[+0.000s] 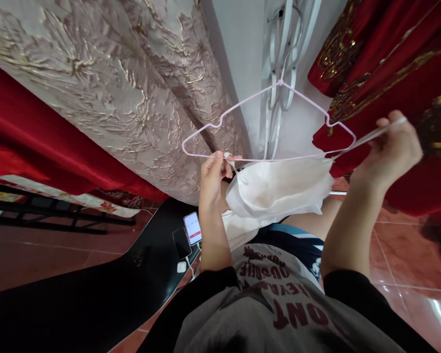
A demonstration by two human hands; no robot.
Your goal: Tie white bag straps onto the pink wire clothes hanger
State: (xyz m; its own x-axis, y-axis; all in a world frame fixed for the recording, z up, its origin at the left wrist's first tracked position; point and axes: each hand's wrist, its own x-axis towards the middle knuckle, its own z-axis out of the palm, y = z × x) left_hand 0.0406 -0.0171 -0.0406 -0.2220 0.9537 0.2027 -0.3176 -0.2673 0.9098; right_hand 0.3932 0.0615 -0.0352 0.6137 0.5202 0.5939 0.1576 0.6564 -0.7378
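Note:
A pale pink hanger (250,99) hangs by its hook from a white metal rack. White thin cloth (279,189) with narrow straps lies just below the hanger's bottom bar. At the bar's left part, my left hand (216,169) is closed, thumb and fingers pinching the bar, with a white strap loop beside the fingers. Out to the right, my right hand (393,144) has its fingers closed on a thin white strap (371,135), stretched taut from the cloth's right end past the hanger's right corner.
White rack bars (274,83) stand behind the hanger. Beige embossed fabric (132,88) hangs at left, red fabric with gold decoration (400,73) at right. A black bench (132,274) at lower left holds a lit phone (193,228), a dark phone (181,243) and a white charger (182,266).

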